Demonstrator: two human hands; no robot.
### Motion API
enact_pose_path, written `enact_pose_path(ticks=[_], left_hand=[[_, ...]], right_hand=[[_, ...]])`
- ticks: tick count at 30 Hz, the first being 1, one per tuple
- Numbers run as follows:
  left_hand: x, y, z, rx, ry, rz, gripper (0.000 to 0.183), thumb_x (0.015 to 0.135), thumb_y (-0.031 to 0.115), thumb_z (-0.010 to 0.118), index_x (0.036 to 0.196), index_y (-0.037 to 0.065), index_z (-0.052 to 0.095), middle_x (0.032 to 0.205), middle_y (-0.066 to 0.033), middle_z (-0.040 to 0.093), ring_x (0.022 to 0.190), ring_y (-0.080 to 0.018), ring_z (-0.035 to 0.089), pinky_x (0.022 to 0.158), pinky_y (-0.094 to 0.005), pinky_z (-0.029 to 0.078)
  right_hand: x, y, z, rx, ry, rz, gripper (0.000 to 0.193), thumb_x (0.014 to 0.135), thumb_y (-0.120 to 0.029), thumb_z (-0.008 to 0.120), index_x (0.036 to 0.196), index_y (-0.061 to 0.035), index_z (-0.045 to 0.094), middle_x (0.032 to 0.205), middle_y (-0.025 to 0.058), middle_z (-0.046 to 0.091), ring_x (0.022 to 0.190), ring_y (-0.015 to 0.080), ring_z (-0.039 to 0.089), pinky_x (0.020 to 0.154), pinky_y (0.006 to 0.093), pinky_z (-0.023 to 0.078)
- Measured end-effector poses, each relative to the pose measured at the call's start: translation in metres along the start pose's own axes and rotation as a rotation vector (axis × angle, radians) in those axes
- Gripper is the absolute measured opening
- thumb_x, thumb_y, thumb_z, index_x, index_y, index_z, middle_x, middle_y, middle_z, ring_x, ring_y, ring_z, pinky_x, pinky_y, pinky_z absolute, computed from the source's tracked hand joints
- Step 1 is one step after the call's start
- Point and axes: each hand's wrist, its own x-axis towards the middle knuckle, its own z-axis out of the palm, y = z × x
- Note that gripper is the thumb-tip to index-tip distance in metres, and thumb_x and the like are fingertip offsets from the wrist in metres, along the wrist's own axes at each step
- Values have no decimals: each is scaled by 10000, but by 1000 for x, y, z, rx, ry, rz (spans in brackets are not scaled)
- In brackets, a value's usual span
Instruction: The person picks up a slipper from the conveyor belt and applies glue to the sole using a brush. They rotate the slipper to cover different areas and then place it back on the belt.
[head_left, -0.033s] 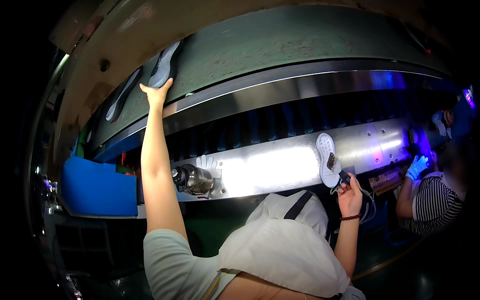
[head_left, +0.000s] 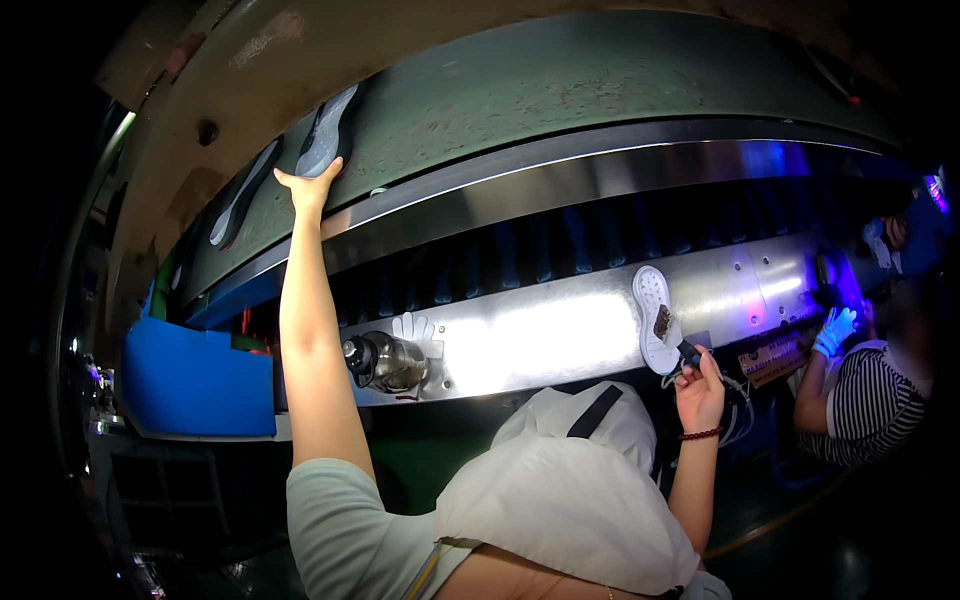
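My left hand (head_left: 313, 185) reaches far forward over the green conveyor belt. Its thumb and fingers are spread at the near end of a grey sole with a dark rim (head_left: 322, 140), the fingertips at the sole's right edge. A second dark-rimmed sole (head_left: 240, 205) lies to the left on the belt. On the bright metal bench to the right is a white sole (head_left: 652, 295) with small holes at its far end. My right hand (head_left: 700, 395) is closed round the dark handle of a brush (head_left: 685, 347), whose brown bristles lie over the white sole.
A dark-lidded clear bottle (head_left: 392, 362) and a white glove (head_left: 413, 328) sit at the left end of the metal bench (head_left: 540, 335). A blue panel (head_left: 200, 375) stands left of my arm. At right, a person in striped clothing (head_left: 865, 400) works with a gloved hand (head_left: 835, 330).
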Motion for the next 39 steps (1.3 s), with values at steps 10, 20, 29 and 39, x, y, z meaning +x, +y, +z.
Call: enact_pose_path(ticks=[10, 20, 29, 39], left_hand=[[-11, -4, -21, 22, -18, -37, 999, 514, 372, 742, 1163, -75, 128, 1131, -294, 340, 1070, -316, 378, 912, -316, 282], [-47, 45, -15, 140, 272, 812, 805, 647, 303, 659, 1207, -74, 220, 1245, -235, 245, 1158, -341, 246, 963, -379, 194], [-114, 188, 63, -129, -164, 1194, 626, 681, 151, 594, 1213, 33, 286, 1238, -184, 274, 1160, -311, 254, 956, -380, 210], [-206, 376, 186, -145, -470, 1506, 536, 669, 184, 597, 1134, 35, 377, 1206, -166, 325, 1105, -317, 330, 911, -384, 279]], right_hand=[[6, 17, 20, -38, -32, 4, 202, 790, -130, 503, 962, -25, 504, 768, 20, 510, 650, 97, 458, 550, 215, 366], [12, 36, 14, -3, 89, -158, 202, 767, -72, 540, 968, -59, 527, 839, 16, 543, 700, 92, 505, 578, 192, 374], [5, 12, 10, -139, 13, -242, 206, 744, 1, 535, 949, 23, 535, 925, 98, 560, 779, 122, 528, 696, 220, 424], [39, -40, -6, -439, -51, -209, 172, 702, -30, 603, 870, 2, 582, 800, 67, 590, 695, 92, 535, 633, 205, 436]])
